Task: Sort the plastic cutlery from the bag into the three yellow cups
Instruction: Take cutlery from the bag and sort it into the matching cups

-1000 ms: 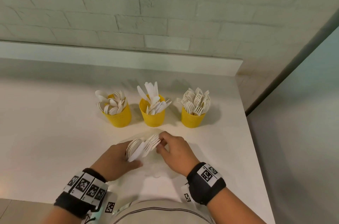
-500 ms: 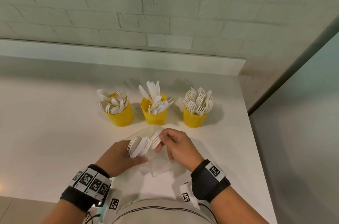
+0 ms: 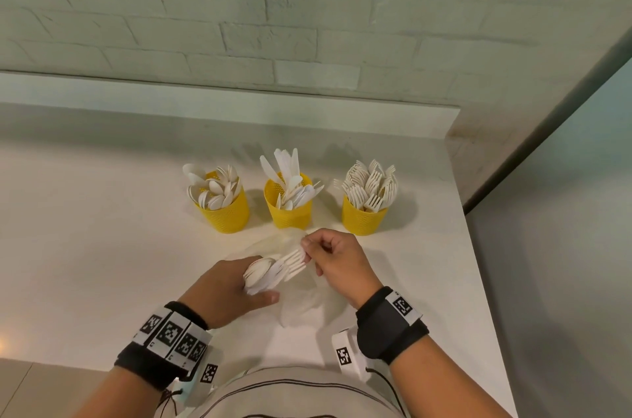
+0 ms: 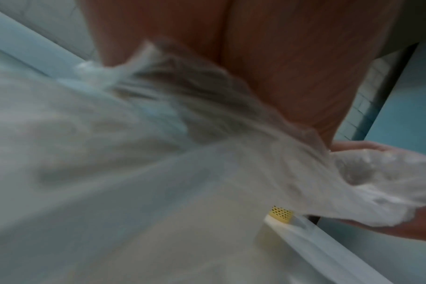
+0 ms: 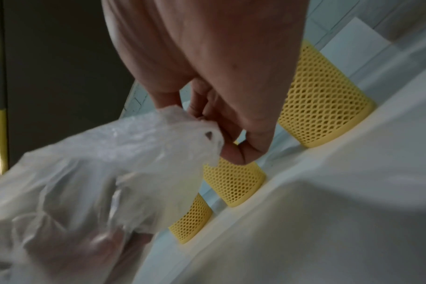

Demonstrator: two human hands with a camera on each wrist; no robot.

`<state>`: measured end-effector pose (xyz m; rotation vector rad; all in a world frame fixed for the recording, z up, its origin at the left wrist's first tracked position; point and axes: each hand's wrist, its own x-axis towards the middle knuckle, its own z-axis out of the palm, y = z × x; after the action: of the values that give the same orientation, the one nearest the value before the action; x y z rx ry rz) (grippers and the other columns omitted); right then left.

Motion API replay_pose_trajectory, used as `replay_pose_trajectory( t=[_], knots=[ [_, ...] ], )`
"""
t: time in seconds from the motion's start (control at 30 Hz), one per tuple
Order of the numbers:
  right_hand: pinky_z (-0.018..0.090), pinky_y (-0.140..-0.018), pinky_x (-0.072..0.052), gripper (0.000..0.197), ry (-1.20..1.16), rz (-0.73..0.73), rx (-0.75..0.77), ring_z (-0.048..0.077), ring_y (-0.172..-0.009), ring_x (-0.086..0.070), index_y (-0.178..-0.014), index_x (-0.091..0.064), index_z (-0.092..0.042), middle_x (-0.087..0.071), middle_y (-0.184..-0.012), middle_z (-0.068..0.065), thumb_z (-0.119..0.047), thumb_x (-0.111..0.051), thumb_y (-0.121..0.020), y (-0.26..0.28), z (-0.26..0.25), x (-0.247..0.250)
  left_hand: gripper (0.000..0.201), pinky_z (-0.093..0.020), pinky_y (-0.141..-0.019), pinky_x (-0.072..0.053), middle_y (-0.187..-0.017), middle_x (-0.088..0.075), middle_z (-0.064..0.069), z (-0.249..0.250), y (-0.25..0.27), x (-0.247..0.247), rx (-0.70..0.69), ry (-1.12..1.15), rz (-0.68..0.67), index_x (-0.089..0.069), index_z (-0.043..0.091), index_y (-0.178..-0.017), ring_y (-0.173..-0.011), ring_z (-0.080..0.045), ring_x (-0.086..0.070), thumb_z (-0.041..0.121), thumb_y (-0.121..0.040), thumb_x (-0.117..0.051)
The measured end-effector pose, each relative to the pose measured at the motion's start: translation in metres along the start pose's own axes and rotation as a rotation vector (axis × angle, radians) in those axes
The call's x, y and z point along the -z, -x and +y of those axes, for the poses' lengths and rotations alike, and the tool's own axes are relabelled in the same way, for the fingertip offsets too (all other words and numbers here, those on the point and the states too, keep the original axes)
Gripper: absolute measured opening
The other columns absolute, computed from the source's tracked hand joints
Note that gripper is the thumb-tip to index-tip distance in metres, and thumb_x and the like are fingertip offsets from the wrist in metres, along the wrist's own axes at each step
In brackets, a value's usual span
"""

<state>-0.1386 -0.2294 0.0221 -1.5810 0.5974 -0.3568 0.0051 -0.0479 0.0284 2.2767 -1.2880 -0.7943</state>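
Between the two hands, a bunch of white plastic cutlery [image 3: 273, 268] sits in a thin clear bag [image 5: 134, 146]. The left hand [image 3: 222, 291] grips the bunch. The right hand [image 3: 337, 258] pinches the bag's edge. Just behind stand three yellow cups on the white counter [image 3: 85, 246]: spoon cup [image 3: 227, 212], knife cup [image 3: 290, 209], fork cup [image 3: 364, 217].

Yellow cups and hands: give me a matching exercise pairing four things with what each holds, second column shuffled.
1. left cup
2. middle cup
3. right cup
4. left hand

a. forks
b. mixed bundle of cutlery with the plastic bag
c. spoons
d. knives

Pairs: 1-c, 2-d, 3-a, 4-b
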Motion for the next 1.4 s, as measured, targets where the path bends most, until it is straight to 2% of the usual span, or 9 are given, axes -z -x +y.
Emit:
replay_pose_trajectory(
  t=[0.13, 0.3, 0.43, 0.7, 0.83, 1.03, 1.13, 1.23, 1.4],
  knots=[
    [0.029, -0.059, -0.045, 0.034, 0.067, 0.118, -0.070, 0.012, -0.050, -0.048, -0.068, -0.058, -0.016, -0.056, -0.057, -0.007, -0.021, -0.060, -0.101, -0.004, 0.005, 0.001, 0.046, -0.026, -0.087, -0.050, -0.107, -0.068, 0.024, -0.006, 0.002, 0.002, 0.001, 0.005, 0.059, -0.060, 0.046, -0.117, -0.098, 0.000, -0.062, 0.068, -0.078, -0.070],
    [0.030, -0.055, -0.047, 0.032, -0.154, 0.057, -0.247, 0.017, -0.048, -0.052, -0.079, -0.056, -0.007, -0.059, -0.066, 0.009, -0.019, -0.049, -0.107, -0.004, 0.002, 0.000, 0.019, -0.007, -0.073, -0.041, -0.095, -0.065, 0.035, 0.002, 0.004, 0.002, -0.039, 0.111, 0.136, -0.059, 0.052, -0.091, -0.088, 0.006, -0.061, 0.055, -0.074, -0.066],
    [0.028, -0.054, -0.053, 0.026, -0.323, -0.044, -0.297, 0.019, -0.049, -0.055, -0.090, -0.056, 0.000, -0.060, -0.069, 0.016, -0.016, -0.048, -0.108, -0.001, -0.006, -0.001, 0.033, -0.004, -0.069, -0.040, -0.090, -0.063, 0.038, 0.012, -0.004, -0.005, -0.063, 0.143, 0.135, -0.057, 0.059, -0.087, -0.082, 0.010, -0.059, 0.033, -0.069, -0.065],
    [0.034, -0.059, -0.060, 0.022, -0.463, -0.069, -0.416, 0.031, -0.056, -0.071, -0.108, -0.044, -0.006, -0.073, -0.079, 0.023, -0.026, -0.034, -0.113, 0.000, -0.011, 0.006, 0.041, -0.004, -0.074, -0.044, -0.092, -0.069, 0.037, 0.007, -0.009, -0.010, -0.040, 0.371, 0.213, -0.062, 0.069, -0.093, -0.085, 0.010, -0.065, 0.046, -0.059, -0.060],
    [0.035, -0.059, -0.059, 0.024, -0.357, -0.101, -0.462, 0.029, -0.053, -0.070, -0.106, -0.040, -0.006, -0.076, -0.081, 0.023, -0.026, -0.027, -0.113, 0.003, -0.012, 0.006, 0.031, -0.012, -0.067, -0.049, -0.087, -0.073, 0.022, 0.008, -0.005, -0.004, 0.000, 0.451, 0.261, -0.067, 0.055, -0.091, -0.076, -0.001, -0.067, 0.039, -0.069, -0.082],
    [0.034, -0.055, -0.050, 0.026, 0.072, -0.120, -0.432, 0.030, -0.050, -0.066, -0.099, -0.043, -0.009, -0.075, -0.072, 0.018, -0.027, -0.028, -0.111, 0.001, 0.001, 0.001, 0.030, -0.023, -0.085, -0.053, -0.104, -0.076, 0.008, 0.004, 0.000, 0.003, 0.032, 0.544, 0.138, -0.073, 0.041, -0.104, -0.095, -0.008, -0.070, 0.024, -0.082, -0.083],
    [0.041, -0.072, -0.056, 0.022, 0.473, -0.123, -0.261, 0.035, -0.076, -0.068, -0.098, -0.044, -0.017, -0.072, -0.091, 0.013, -0.036, -0.038, -0.106, 0.001, 0.013, -0.003, 0.016, -0.027, -0.087, -0.052, -0.099, -0.077, 0.007, 0.004, -0.001, 0.002, 0.066, 0.539, 0.144, -0.077, 0.035, -0.096, -0.094, -0.009, -0.071, 0.028, -0.083, -0.082],
    [0.040, -0.088, -0.049, 0.030, 0.722, -0.008, 0.085, 0.024, -0.102, -0.056, -0.112, -0.043, -0.022, -0.052, -0.115, 0.000, -0.047, -0.047, -0.097, 0.009, 0.011, -0.009, 0.037, -0.036, -0.084, -0.054, -0.091, -0.077, 0.003, 0.003, -0.004, 0.001, 0.088, 0.533, 0.194, -0.076, 0.022, -0.097, -0.087, -0.017, -0.071, 0.052, -0.076, -0.080],
    [0.036, -0.095, -0.046, 0.061, 0.824, -0.031, 0.416, 0.023, -0.112, -0.045, -0.134, -0.041, -0.026, -0.039, -0.124, 0.000, -0.051, -0.066, -0.084, 0.019, 0.006, -0.012, 0.017, -0.029, -0.077, -0.050, -0.084, -0.075, 0.005, 0.007, -0.010, 0.005, 0.097, 0.522, 0.230, -0.075, 0.020, -0.093, -0.076, -0.007, -0.067, 0.034, -0.085, -0.079]
  ],
)
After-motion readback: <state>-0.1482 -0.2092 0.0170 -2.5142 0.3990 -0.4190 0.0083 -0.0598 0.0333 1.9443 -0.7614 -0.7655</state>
